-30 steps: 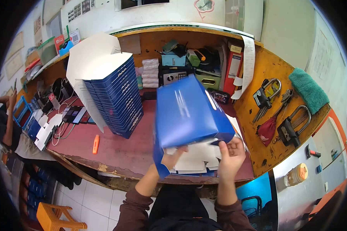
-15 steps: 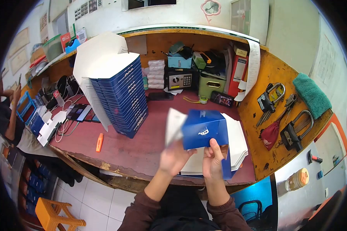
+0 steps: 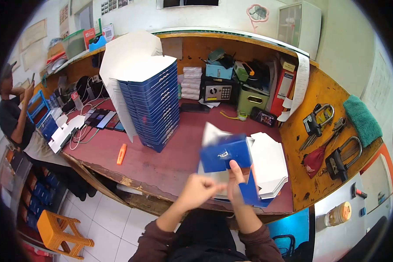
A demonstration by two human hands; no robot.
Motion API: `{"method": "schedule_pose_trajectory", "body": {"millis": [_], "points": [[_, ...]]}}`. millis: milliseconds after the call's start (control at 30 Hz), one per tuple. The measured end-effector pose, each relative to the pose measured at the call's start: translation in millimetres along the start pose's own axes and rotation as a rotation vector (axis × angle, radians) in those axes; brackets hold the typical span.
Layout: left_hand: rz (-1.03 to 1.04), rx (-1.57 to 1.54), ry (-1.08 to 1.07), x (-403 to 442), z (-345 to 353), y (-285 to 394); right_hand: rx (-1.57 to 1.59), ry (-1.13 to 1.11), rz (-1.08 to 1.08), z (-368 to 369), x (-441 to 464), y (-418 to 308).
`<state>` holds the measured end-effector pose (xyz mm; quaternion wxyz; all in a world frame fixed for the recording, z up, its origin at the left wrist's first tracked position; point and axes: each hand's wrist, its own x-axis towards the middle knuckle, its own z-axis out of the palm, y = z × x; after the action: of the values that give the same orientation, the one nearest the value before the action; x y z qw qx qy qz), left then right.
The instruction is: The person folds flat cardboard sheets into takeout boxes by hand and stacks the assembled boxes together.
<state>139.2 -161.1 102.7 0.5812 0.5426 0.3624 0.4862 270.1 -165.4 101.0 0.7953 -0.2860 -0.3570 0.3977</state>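
Note:
In the head view, my right hand (image 3: 236, 182) grips the lower edge of a partly folded blue cardboard box (image 3: 225, 153), its thumb on the blue face. My left hand (image 3: 199, 190) is just below and left of the box, its fingers curled and slightly blurred; whether they pinch a flap is hidden. A white flap sticks up at the box's upper left. Beside and beneath it lies a pile of flat white-and-blue card sheets (image 3: 268, 166). A tall stack of nested blue boxes (image 3: 150, 105) stands left of centre, white flaps on top.
An orange marker (image 3: 121, 154) lies on the red tabletop (image 3: 105, 161). A safe (image 3: 218, 91), a green bin (image 3: 252, 99) and a phone (image 3: 263, 117) are at the back. Locks (image 3: 336, 163) rest on the right-hand ledge. A person (image 3: 19, 109) stands at far left, holding a phone.
The blue box has turned from a broad panel to a smaller folded form held lower. My left hand has come away from its left side and curled. The view has shifted slightly.

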Motion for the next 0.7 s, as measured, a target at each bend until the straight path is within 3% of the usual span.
{"method": "schedule_pose_trajectory", "body": {"millis": [67, 100, 167, 200, 233, 267, 333, 400, 467, 500, 533, 600, 667, 700], "points": [[0.351, 0.847, 0.059, -24, -15, 21, -0.311, -0.130, -0.109, 0, 9, -2], [0.340, 0.852, 0.055, -24, -14, 28, -0.693, -0.251, 0.006, -22, 19, 14], [0.541, 0.871, 0.366, -16, -15, 32, -0.804, -0.555, 0.012, -23, 12, 19], [0.603, 0.875, 0.472, -14, -18, 28, -0.771, -0.667, -0.113, -19, 4, 22], [0.530, 0.612, 0.356, -3, -31, 7, -0.727, -0.775, -0.236, -10, -4, 22], [0.457, 0.350, 0.239, 9, -47, -16, -0.929, -0.826, -0.375, -6, -3, 23], [0.515, 0.318, 0.283, 20, -93, -72, -0.958, -0.810, -0.293, 20, -4, -17], [0.200, -0.053, 0.510, 4, -99, -59, -0.887, -0.662, -0.179, 4, 5, -35], [0.009, -0.249, 0.677, -8, -110, -63, -1.191, -0.393, -0.380, -41, 18, -37], [-0.056, -0.227, 0.663, -9, -126, -83, -1.388, -0.270, -0.425, -68, 25, -37], [-0.039, -0.230, 0.684, -13, -131, -89, -1.582, -0.142, -0.448, -96, 31, -37], [-0.144, -0.183, 0.671, -16, -137, -96, -2.028, 0.125, -0.051, -134, 30, -44], [-0.019, -0.167, 0.717, -18, -132, -95, -2.026, 0.289, 0.081, -152, 30, -57], [0.104, -0.017, 0.778, -22, -131, -107, -2.005, 0.328, 0.152, -161, 30, -63]]}}
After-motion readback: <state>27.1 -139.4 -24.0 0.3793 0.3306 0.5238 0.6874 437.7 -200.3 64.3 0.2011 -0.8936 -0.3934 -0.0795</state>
